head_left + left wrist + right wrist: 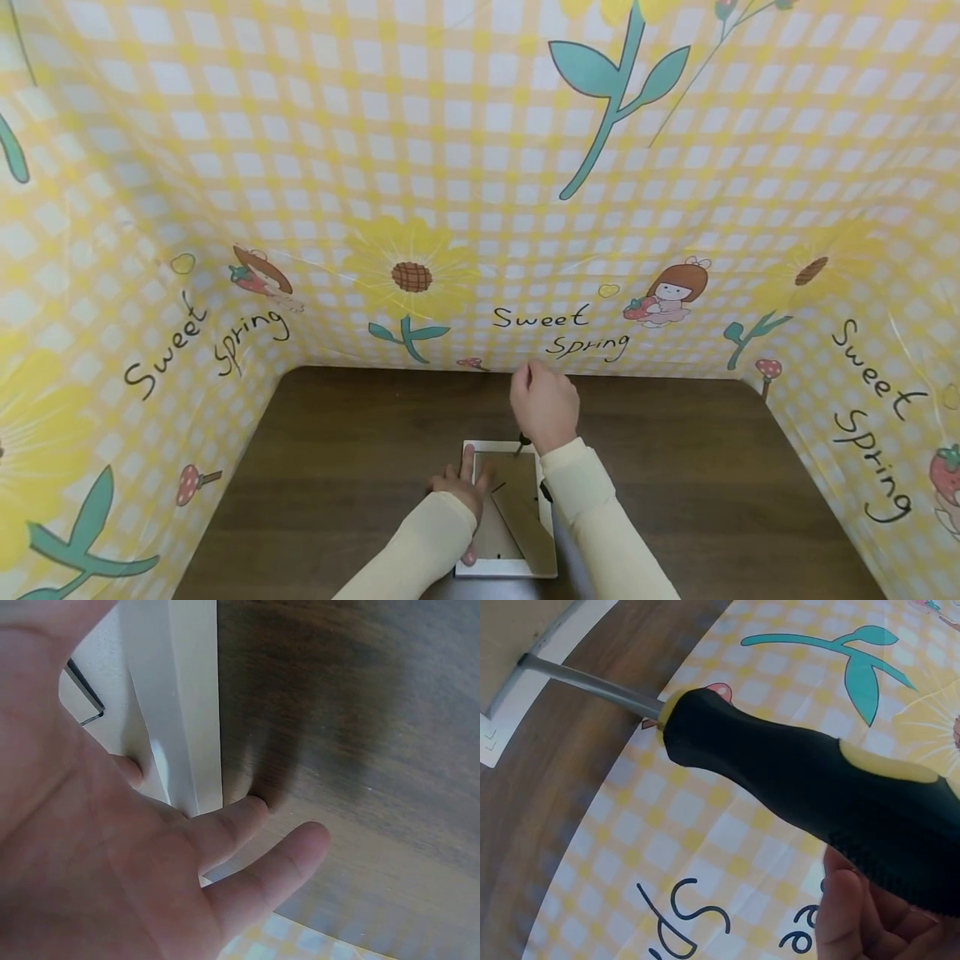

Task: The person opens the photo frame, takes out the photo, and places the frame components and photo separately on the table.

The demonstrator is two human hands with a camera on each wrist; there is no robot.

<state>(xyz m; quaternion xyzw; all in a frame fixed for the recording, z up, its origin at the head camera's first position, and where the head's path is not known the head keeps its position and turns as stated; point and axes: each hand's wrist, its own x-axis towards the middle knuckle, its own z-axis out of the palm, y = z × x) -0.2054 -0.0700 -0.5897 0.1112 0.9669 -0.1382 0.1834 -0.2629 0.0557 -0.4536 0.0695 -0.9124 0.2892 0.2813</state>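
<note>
A white picture frame [517,569] lies on the table, its brown backing board [510,467] facing up with a slanted stand flap [527,527] on it. My left hand [459,490] rests spread over the frame's left side. In the left wrist view, two straight fingers [274,881] reach past the frame's white edge [191,697]. My right hand [546,407] grips a black and yellow screwdriver [780,761] above the far end. Its metal tip meets the seam between board and rim, close to the far right corner. Part of the backing is hidden under my left hand.
Dark wooden table [337,475] surrounds the frame. Yellow checked cloth [480,167] with flower prints rises behind the table and along both sides. Small dark tabs [498,556] sit along the inner edge of the frame.
</note>
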